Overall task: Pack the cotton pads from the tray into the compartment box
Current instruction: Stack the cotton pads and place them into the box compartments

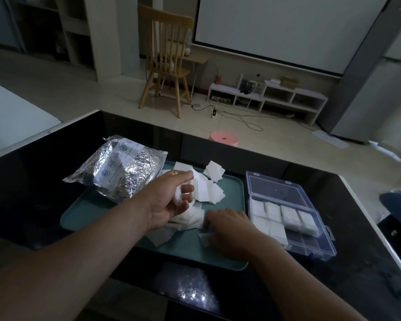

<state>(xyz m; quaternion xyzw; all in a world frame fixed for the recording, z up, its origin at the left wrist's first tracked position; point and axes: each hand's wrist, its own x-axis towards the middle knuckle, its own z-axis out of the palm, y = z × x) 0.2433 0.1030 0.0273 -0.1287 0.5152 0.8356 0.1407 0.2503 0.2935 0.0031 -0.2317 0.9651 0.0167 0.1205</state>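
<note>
Middle of the frame, the left hand (169,198) is raised a little over the teal tray (218,258), palm turned inward. Its fingers are curled, and a small wad of the cotton pads (206,188) is gripped between them and the thumb. How many pads are in that grasp is hard to make out, as the fingers cover most of them.

Lower and to the right, the right hand (227,224) lies palm down on the loose pads at the near side of the tray, its fingers bent at the knuckles. The back of the hand hides the fingertips, so I cannot tell whether it pinches a pad or only presses on the heap. One pad pokes out from under it at its lower left.

The rest of the pads lie scattered and overlapping across the middle and far end of the tray. Just right of the tray stands the clear compartment box (310,249), its lid (276,186) lying open behind it. White pads fill its far row and its near-left cells, though the clear walls blur the dividers.

A crumpled foil bag (118,167) overlaps the tray's upper-left corner. All of this rests on a black table (33,193).
</note>
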